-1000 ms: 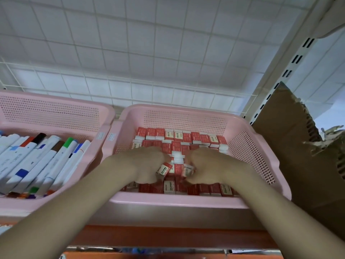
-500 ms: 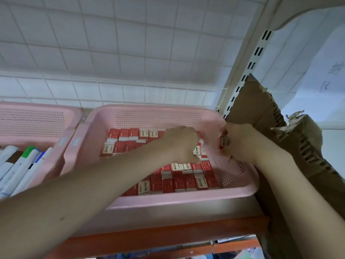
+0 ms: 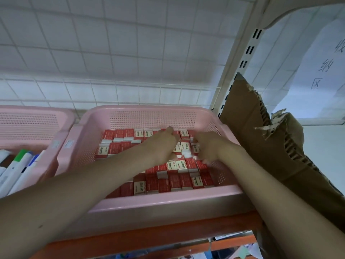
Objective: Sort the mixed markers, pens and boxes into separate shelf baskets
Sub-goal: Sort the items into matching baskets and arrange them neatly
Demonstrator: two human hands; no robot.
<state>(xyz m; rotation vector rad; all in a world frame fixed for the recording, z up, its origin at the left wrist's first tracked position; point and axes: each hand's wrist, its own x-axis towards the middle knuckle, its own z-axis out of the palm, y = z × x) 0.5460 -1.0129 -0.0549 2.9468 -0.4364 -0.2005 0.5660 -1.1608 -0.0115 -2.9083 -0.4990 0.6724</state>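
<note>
A pink basket (image 3: 168,202) on the shelf holds several small red and white boxes (image 3: 175,182) packed in rows. Both my hands are inside it, toward its back right. My left hand (image 3: 164,144) lies over the boxes with its fingers stretched to the back row and holds nothing. Close to the right wall, my right hand (image 3: 211,148) has its fingers curled round a small box (image 3: 196,147) that stands among the others. A second pink basket (image 3: 28,124) at the left holds white markers (image 3: 20,165) with coloured caps.
Torn brown cardboard (image 3: 270,146) leans against the right side of the box basket. A cream slotted shelf upright (image 3: 240,58) rises behind it, with a handwritten paper sign (image 3: 321,62) to its right. A white wire grid backs the shelf. An orange shelf edge (image 3: 149,238) runs below.
My right hand has come down from the basket's right wall to the boxes with the small box. My left hand has reached further back. The view has shifted a little to the left.
</note>
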